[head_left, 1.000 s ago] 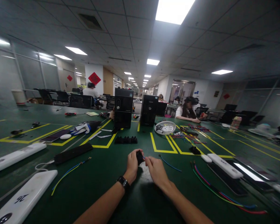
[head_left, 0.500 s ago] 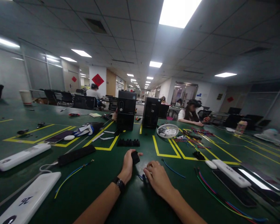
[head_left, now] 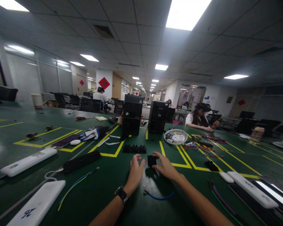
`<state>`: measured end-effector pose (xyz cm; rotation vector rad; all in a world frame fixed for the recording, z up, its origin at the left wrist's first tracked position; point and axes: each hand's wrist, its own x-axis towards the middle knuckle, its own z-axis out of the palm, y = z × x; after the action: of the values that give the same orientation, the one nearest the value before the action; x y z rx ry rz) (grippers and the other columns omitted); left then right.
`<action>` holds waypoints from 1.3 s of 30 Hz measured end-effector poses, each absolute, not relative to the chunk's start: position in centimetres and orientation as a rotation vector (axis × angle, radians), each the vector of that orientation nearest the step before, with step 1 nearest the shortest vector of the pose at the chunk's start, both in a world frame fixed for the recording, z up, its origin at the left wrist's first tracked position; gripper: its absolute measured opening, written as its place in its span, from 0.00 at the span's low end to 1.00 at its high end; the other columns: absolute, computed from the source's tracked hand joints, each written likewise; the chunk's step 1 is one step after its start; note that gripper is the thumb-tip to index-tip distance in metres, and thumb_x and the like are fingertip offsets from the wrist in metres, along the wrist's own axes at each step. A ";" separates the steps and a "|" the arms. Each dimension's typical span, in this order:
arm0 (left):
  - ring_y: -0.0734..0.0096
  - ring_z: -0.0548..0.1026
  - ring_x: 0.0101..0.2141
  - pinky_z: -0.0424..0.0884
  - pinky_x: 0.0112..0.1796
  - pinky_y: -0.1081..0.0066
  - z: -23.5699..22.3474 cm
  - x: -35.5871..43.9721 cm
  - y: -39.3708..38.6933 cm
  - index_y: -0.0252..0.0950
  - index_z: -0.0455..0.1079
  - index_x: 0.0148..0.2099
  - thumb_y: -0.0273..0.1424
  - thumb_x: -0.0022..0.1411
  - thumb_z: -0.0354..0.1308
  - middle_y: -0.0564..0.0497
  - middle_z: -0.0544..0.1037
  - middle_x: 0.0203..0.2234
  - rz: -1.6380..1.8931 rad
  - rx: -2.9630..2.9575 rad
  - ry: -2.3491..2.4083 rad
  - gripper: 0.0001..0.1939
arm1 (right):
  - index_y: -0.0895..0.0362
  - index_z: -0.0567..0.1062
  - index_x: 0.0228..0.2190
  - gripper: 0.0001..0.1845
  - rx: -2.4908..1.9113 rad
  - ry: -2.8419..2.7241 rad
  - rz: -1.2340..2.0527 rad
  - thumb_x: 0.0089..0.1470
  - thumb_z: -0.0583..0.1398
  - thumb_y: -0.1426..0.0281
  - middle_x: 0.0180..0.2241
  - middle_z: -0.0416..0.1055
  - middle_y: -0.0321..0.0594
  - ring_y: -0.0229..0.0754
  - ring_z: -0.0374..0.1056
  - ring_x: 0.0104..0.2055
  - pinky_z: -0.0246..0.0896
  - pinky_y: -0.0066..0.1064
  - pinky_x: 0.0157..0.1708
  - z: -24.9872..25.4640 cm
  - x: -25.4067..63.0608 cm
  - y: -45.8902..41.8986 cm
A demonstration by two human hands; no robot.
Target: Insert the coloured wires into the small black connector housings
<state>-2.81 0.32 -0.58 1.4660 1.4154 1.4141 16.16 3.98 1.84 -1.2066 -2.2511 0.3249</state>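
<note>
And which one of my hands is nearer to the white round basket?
Right: your right hand, pinching a small black block, is on the near side of the basket; your left hand, open and seemingly empty, is farther to the left.

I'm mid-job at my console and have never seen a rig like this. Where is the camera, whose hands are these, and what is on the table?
There is no robot here. The one camera sits on a person's head, looking forward and down, so the two bare hands at the bottom are the wearer's own. The right hand holds a small black block. The left hand is open beside it, with nothing seen in it. On the green table, a blue wire lies nearer the camera. Beyond the hands are a black strip, a white basket and two computer towers. The person at the right is someone else.
</note>
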 end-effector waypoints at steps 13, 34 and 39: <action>0.53 0.64 0.50 0.62 0.46 0.60 -0.6 -12.2 10.2 0.32 0.55 0.57 0.25 0.58 0.50 0.37 0.64 0.49 1.119 1.742 2.151 0.23 | 0.61 0.50 0.62 0.40 -1.413 -2.108 0.308 0.49 0.57 0.75 0.50 0.66 0.49 0.47 0.60 0.54 0.50 0.36 0.55 -1.4 15.2 14.7; 0.57 0.63 0.52 0.58 0.53 0.61 -1.8 -10.9 10.3 0.28 0.55 0.58 0.22 0.58 0.46 0.38 0.66 0.50 1.110 1.967 2.001 0.24 | 0.60 0.53 0.61 0.35 -1.319 -2.081 0.210 0.52 0.55 0.74 0.54 0.63 0.48 0.48 0.56 0.57 0.50 0.41 0.57 -3.8 14.7 15.3; 0.57 0.64 0.52 0.59 0.52 0.60 -1.6 -10.9 9.8 0.31 0.54 0.58 0.24 0.58 0.48 0.39 0.67 0.49 1.086 1.952 1.886 0.25 | 0.60 0.58 0.59 0.32 -1.312 -2.069 0.200 0.51 0.55 0.74 0.55 0.62 0.48 0.47 0.55 0.58 0.48 0.41 0.58 -3.7 15.7 13.7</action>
<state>-10.87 9.81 -1.61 1.9517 1.8856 1.0860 15.74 13.70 -3.73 -1.3117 -2.0688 0.1997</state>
